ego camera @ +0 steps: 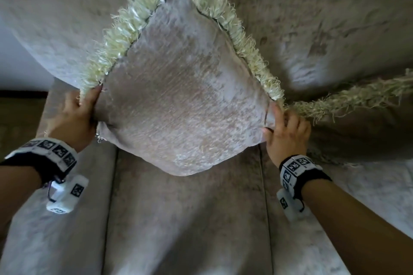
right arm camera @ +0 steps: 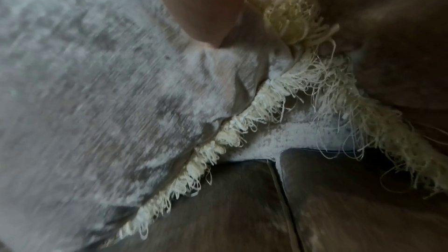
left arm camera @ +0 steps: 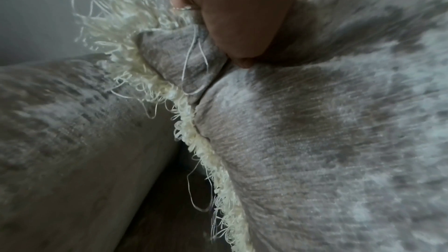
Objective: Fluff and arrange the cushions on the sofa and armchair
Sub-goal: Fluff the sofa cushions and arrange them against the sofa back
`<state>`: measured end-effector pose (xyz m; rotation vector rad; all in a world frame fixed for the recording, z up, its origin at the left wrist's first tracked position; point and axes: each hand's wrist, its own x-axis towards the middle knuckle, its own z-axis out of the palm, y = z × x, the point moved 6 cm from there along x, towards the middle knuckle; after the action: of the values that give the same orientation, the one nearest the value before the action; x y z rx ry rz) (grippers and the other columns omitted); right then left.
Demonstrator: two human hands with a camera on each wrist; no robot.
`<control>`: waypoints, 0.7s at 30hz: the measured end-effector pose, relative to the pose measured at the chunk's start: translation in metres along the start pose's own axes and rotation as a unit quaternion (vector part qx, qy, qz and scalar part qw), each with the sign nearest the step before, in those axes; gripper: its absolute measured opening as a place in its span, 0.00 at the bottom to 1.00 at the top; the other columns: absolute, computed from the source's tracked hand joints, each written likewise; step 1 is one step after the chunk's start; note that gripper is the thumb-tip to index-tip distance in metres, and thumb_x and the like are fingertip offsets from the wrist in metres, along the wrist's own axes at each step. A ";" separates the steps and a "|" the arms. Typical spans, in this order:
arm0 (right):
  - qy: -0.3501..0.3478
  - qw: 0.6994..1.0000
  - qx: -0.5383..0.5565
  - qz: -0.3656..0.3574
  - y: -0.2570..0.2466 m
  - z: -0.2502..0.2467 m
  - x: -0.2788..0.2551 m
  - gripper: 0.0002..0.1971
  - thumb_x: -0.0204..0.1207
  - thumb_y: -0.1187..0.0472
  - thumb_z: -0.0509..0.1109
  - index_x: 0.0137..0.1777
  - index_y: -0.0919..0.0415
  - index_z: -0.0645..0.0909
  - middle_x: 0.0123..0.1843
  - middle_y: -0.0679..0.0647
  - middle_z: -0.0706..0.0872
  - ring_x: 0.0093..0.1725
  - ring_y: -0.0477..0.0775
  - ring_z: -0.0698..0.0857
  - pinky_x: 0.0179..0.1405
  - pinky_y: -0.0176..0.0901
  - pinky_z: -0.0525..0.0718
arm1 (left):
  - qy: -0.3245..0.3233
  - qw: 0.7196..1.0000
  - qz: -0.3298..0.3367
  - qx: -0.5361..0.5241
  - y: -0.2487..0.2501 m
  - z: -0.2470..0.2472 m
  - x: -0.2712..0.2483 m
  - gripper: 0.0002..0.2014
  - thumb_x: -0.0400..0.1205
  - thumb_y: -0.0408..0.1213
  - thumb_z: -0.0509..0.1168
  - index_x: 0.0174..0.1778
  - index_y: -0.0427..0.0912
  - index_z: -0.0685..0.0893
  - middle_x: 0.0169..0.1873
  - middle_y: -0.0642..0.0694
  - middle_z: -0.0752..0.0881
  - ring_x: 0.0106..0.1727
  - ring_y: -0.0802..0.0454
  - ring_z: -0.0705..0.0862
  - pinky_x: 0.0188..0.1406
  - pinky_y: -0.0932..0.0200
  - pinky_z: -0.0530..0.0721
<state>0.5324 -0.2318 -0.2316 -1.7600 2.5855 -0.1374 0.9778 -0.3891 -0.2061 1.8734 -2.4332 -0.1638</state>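
A grey-beige velvet cushion [ego camera: 178, 105] with a cream fringe [ego camera: 116, 44] stands on one corner above the sofa seat [ego camera: 185, 225], leaning toward the backrest. My left hand [ego camera: 76, 116] grips its left corner, the thumb [left arm camera: 232, 26] pressed into the fabric [left arm camera: 327, 141]. At the opposite corner my right hand [ego camera: 286, 131] pinches the cushion, fingers curled round fabric and fringe [right arm camera: 290, 18]. A second fringed cushion [ego camera: 357, 123] lies at the right, its fringe touching my right hand.
The sofa backrest [ego camera: 324, 18] rises behind the cushion. The armrest [ego camera: 24, 219] runs along the left side, with dark floor [ego camera: 17, 116] beyond it. Seat seams [ego camera: 266, 207] divide the seat pads below.
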 end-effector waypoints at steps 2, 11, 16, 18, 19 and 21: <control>0.001 1.000 0.006 0.008 0.002 0.001 0.005 0.40 0.70 0.52 0.74 0.81 0.49 0.59 0.69 0.69 0.71 0.68 0.72 0.70 0.68 0.77 0.67 | 0.014 1.000 -0.001 0.008 0.001 0.003 0.003 0.43 0.66 0.31 0.78 0.76 0.53 0.67 0.54 0.26 0.70 0.46 0.22 0.75 0.32 0.27 0.78; 0.036 0.977 0.110 -0.180 -0.044 -0.023 0.013 0.50 0.57 0.47 0.78 0.79 0.47 0.56 0.82 0.69 0.49 0.83 0.72 0.48 0.76 0.80 0.44 | 0.067 0.992 0.102 0.012 -0.003 -0.016 0.004 0.40 0.63 0.51 0.61 0.76 0.48 0.71 0.73 0.31 0.65 0.80 0.33 0.56 0.77 0.34 0.35; -0.024 0.972 0.110 -0.204 -0.065 -0.028 0.036 0.60 0.51 0.23 0.73 0.81 0.41 0.47 0.84 0.73 0.42 0.84 0.70 0.43 0.79 0.75 0.41 | -0.026 0.987 0.145 -0.072 0.027 -0.028 0.028 0.50 0.62 0.57 0.77 0.80 0.50 0.65 0.67 0.39 0.69 0.62 0.30 0.70 0.63 0.22 0.71; -0.048 0.975 0.131 -0.171 -0.064 -0.023 0.044 0.63 0.49 0.25 0.75 0.81 0.38 0.42 0.83 0.75 0.44 0.83 0.73 0.47 0.79 0.75 0.47 | -0.112 0.986 0.090 -0.082 0.031 -0.025 0.045 0.64 0.55 0.59 0.83 0.82 0.63 0.50 0.70 0.33 0.70 0.64 0.28 0.73 0.67 0.30 0.73; -0.061 0.977 0.139 -0.151 -0.063 -0.020 0.048 0.65 0.49 0.26 0.77 0.80 0.36 0.40 0.82 0.77 0.48 0.82 0.76 0.52 0.78 0.75 0.53 | -0.134 0.985 0.080 -0.076 0.035 -0.025 0.050 0.67 0.54 0.59 0.83 0.83 0.63 0.46 0.72 0.30 0.71 0.67 0.28 0.73 0.69 0.34 0.74; -0.069 0.978 0.147 -0.130 -0.064 -0.014 0.051 0.67 0.48 0.29 0.81 0.79 0.34 0.36 0.78 0.79 0.59 0.77 0.78 0.62 0.74 0.76 0.64 | -0.149 0.983 0.088 -0.068 0.043 -0.023 0.057 0.67 0.56 0.55 0.84 0.84 0.58 0.46 0.69 0.30 0.77 0.67 0.30 0.76 0.65 0.38 0.75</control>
<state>0.5724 -0.3013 -0.2101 -1.9051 2.1042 -0.3638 0.9247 -0.4340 -0.1787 1.6701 -2.6811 -0.6229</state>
